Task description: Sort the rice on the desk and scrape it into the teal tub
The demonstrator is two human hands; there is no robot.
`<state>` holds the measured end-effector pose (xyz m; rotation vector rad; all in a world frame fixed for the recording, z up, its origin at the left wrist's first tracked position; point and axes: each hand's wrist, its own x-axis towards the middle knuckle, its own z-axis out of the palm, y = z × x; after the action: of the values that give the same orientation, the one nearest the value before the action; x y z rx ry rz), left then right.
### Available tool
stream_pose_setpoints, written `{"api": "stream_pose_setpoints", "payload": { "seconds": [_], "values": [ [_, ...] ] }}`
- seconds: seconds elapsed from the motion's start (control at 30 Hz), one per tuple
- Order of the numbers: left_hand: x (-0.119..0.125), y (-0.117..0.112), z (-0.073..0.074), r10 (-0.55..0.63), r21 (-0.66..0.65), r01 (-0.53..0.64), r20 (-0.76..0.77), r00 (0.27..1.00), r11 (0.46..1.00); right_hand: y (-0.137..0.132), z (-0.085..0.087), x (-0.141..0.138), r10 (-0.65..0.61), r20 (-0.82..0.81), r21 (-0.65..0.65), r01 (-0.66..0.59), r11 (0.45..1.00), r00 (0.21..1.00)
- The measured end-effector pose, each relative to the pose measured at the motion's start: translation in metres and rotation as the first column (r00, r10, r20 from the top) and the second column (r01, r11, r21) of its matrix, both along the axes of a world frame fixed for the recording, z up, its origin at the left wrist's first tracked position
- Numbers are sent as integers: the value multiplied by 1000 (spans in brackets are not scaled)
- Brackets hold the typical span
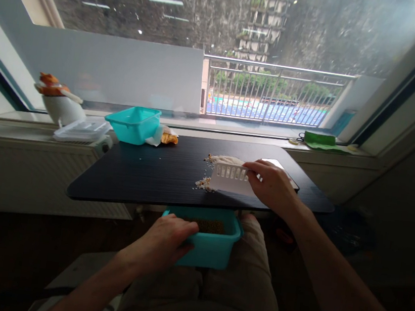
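Note:
My right hand [270, 184] pinches the top edge of a white slotted plastic scraper [233, 179], which stands on its side on the dark table. Behind and left of the scraper lies a pale granular heap [225, 160]. A smaller scatter of mixed bits [205, 184] touches its left end. Below the table's front edge, my left hand [172, 235] grips the left rim of a turquoise tub [210, 250] on my lap. Brownish grains [213, 226] cover what shows of the tub's inside.
A second turquoise tub [135, 125] stands at the back left of the black table [142, 182], beside a crumpled orange and white wrapper [169, 138]. Clear plastic lids [83, 130] and a white pot [63, 108] sit left. A flat white-faced device [285, 172] lies behind my right hand. Green cloth [320, 141] rests on the sill.

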<state>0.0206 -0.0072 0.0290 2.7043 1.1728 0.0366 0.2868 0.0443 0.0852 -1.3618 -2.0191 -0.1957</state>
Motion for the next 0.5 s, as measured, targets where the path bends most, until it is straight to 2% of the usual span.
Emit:
{"api": "stream_pose_setpoints", "payload": {
  "seconds": [0.23, 0.5],
  "values": [
    [1, 0, 3, 0, 6, 0, -7, 1000, 1000, -3, 3, -3, 23, -21, 4, -23, 1000, 1000],
    [1, 0, 2, 6, 7, -6, -14, 1000, 1000, -4, -2, 3, 25, -27, 6, -24, 1000, 999]
  ]
}}
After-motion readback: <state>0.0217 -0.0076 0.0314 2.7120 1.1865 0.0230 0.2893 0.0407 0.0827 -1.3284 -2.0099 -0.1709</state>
